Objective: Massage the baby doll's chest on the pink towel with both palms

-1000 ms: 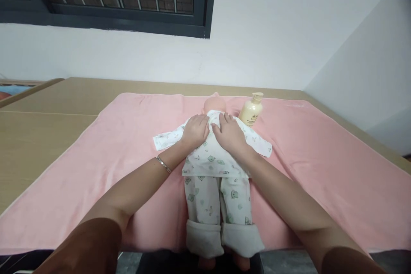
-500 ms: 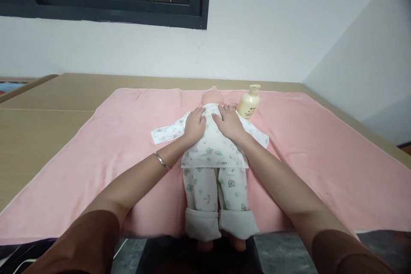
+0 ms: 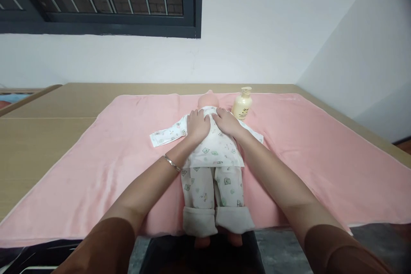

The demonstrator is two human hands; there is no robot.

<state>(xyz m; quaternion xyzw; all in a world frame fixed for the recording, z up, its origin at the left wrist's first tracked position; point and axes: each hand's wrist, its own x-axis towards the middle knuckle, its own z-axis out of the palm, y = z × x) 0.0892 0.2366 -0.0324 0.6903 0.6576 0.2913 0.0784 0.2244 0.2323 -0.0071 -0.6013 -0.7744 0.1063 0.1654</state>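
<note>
A baby doll (image 3: 213,147) in a white printed top and trousers lies on a pink blanket (image 3: 128,137), its head away from me and its feet at the near edge. My left hand (image 3: 198,126) rests on the left side of the doll's upper body, fingers laid on the cloth. On the right side of the upper body lies my right hand (image 3: 227,122), its fingers also resting on the top. Both thumbs point inward near the middle. Neither hand grips anything. A cream pump bottle (image 3: 242,105) stands just beyond my right hand.
The blanket covers much of a wooden table (image 3: 41,137). A white wall (image 3: 250,30) rises behind it, with a dark-framed barred window (image 3: 128,23) at the upper left. Another wall stands on the right.
My hands have moved slightly closer together on the doll's upper body. The camera view has shifted a little, with the window now lower in the picture.
</note>
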